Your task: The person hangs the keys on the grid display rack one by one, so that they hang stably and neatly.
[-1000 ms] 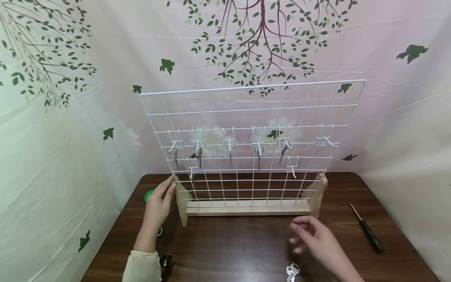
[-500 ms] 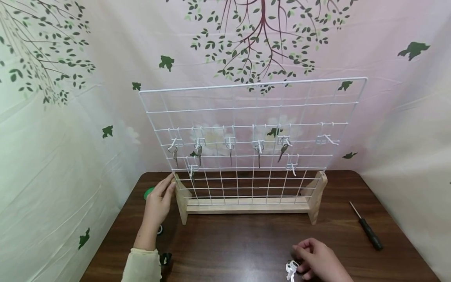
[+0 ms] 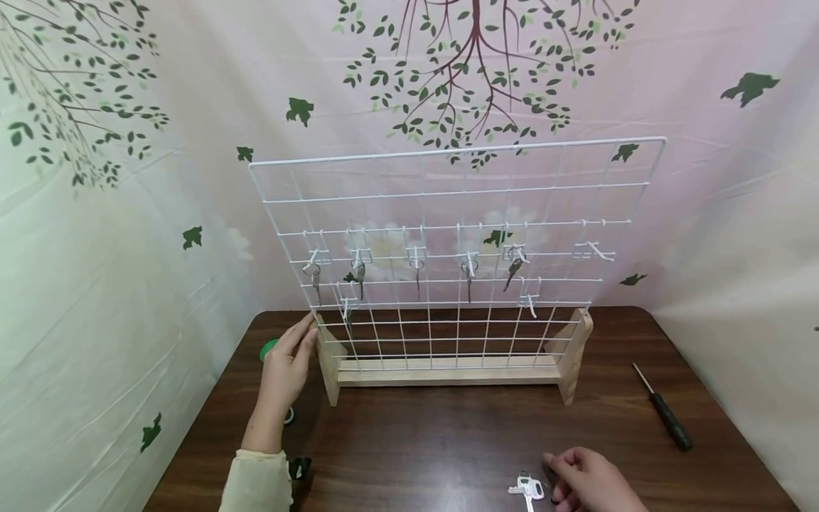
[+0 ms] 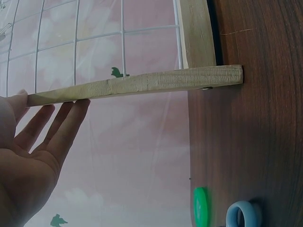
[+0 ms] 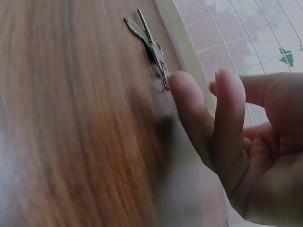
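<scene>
My left hand (image 3: 284, 373) holds the upper end of the wooden side support (image 4: 137, 81) of a white wire grid rack (image 3: 444, 276). Its fingers lie on the outer face, with the thumb at the end. Low on the table, my right hand (image 3: 598, 482) is loosely bent beside a small bunch of silver keys (image 3: 529, 488). In the right wrist view, a fingertip (image 5: 187, 87) is close to the keys (image 5: 154, 49); contact cannot be told. Several keys hang from white hooks on the grid, one key (image 3: 514, 274) on the right of the upper row.
A dark-handled screwdriver (image 3: 668, 421) lies at the right of the brown table (image 3: 409, 427). To the left are a green disc (image 4: 201, 206), a pale blue ring (image 4: 241, 213) and a small black object (image 3: 299, 468). Patterned cloth (image 3: 409, 92) surrounds the table.
My right hand has moved down toward the front of the table, beside the keys. The loose keys have shifted and spread slightly. My left hand stays at the support.
</scene>
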Demonstrator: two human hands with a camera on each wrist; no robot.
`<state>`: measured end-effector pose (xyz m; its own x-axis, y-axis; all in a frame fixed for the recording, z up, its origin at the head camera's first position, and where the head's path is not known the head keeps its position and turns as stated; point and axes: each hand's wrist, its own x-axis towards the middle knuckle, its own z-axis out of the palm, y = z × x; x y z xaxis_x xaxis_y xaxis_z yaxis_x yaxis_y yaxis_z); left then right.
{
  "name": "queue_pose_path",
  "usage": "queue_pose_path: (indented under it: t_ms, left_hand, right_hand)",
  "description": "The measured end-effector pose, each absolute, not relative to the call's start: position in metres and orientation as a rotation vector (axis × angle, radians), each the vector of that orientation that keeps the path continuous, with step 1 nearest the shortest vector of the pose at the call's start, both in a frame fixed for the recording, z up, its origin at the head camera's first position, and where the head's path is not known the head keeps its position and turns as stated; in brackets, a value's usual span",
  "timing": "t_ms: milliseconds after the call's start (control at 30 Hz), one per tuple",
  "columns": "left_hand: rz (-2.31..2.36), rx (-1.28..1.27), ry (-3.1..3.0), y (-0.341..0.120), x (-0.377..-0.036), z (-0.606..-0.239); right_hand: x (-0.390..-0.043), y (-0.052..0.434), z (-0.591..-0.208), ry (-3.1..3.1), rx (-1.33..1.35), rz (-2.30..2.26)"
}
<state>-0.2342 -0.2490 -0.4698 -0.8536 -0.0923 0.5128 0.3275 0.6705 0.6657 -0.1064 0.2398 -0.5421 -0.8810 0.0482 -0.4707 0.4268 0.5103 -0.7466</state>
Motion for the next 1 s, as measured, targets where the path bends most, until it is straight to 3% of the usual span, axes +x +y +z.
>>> queue_pose_path:
  t_ms: [167,533,1000]
  left_hand:
    - [-1.092,-0.166,-2.379,-0.249,-0.234,-0.468]
    - [-1.091,-0.159,-2.386,-0.248,-0.233,-0.468]
    - [-1.094,-0.157,-2.375,-0.248,-0.234,-0.470]
  right_hand:
    - [-0.106,0.239,-0.545,2.371,0.278,-1.182]
    - [-0.111,0.227,-0.537,2.287,0.154,-1.438]
    - [-0.118,0.196,-0.528,2.575,0.371,-1.071]
